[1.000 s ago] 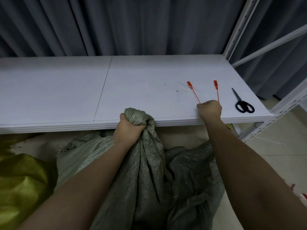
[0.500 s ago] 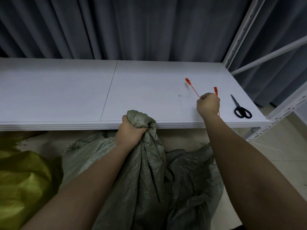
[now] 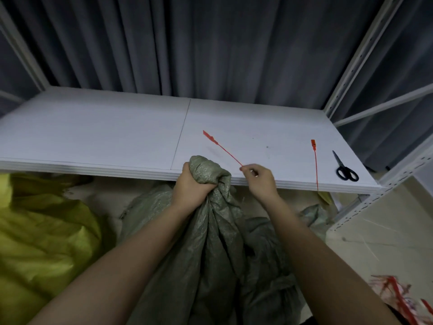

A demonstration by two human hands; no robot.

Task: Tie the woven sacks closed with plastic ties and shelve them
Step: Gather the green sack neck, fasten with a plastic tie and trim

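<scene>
Head view: left hand [image 3: 191,184] clamps the sack [image 3: 210,231] neck – contents hidden – right hand [image 3: 259,180] beside it pinches a tie [image 3: 222,147].

The green sack [image 3: 210,249] runs off the near edge, its neck buried in the left hand [image 3: 191,186]. The yellow sack [image 3: 39,242] is cut off left. Red-printed scraps [image 3: 396,294] near right are too blurred to identify.

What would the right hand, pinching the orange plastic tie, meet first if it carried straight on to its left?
Probably the bunched neck of the grey-green woven sack, gripped by the left hand. The right hand and its orange plastic tie sit just beside it, though depth is unclear.
</scene>
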